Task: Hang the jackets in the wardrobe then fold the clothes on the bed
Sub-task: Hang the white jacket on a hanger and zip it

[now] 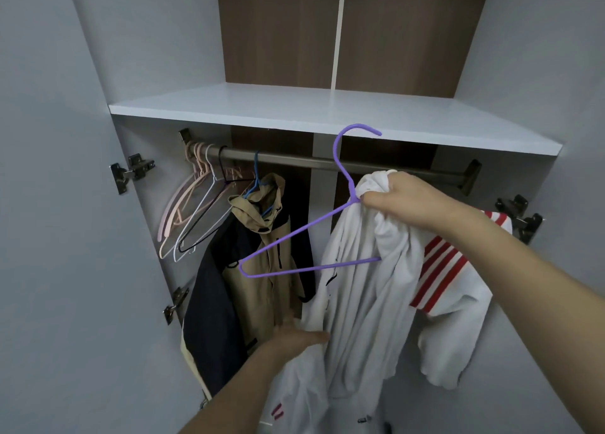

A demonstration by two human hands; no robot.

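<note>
The white jacket [366,286] and purple hanger [294,247] are gripped together by the right hand [402,201] just below the rail [386,167], hook uppermost, while the hem is held by the left hand [294,337].

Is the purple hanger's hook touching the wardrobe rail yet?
Apart. The head view shows the purple hanger hook raised against the shelf edge, above the rail.
</note>
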